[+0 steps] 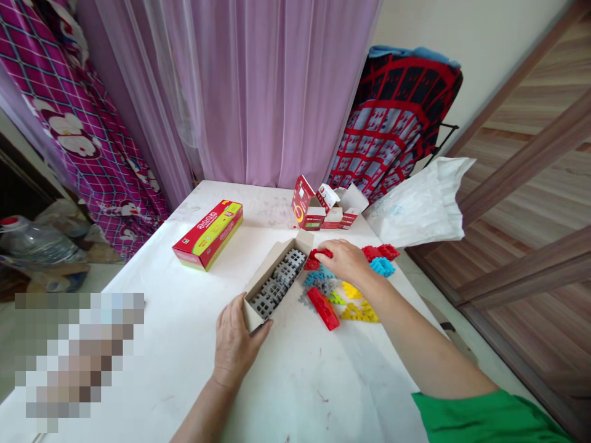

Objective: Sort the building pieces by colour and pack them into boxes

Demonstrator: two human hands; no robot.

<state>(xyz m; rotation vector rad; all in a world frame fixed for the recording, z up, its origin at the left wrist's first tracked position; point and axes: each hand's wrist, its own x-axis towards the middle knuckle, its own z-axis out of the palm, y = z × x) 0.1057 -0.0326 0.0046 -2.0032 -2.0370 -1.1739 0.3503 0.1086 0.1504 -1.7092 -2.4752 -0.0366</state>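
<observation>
My left hand (237, 344) grips the near end of a long open cardboard box (265, 271), thumb on one side and fingers on the other. Inside it lies a row of grey plastic building pieces (279, 283) with square holes. Just beyond the box's right side, my right hand (344, 261) pinches a red plastic piece (323, 253) between thumb and fingers. Below that hand is a loose pile with blue pieces (318, 275), grey gear-shaped pieces, yellow pieces (362, 312) and a long red piece (324, 309).
A closed red and yellow-green box (209, 234) lies at the left. Opened red cartons (327, 206) stand at the back edge. More red pieces (381, 252) and a light-blue piece (382, 267) lie right, near a white plastic bag (420, 203). A pixelated patch covers the left table edge.
</observation>
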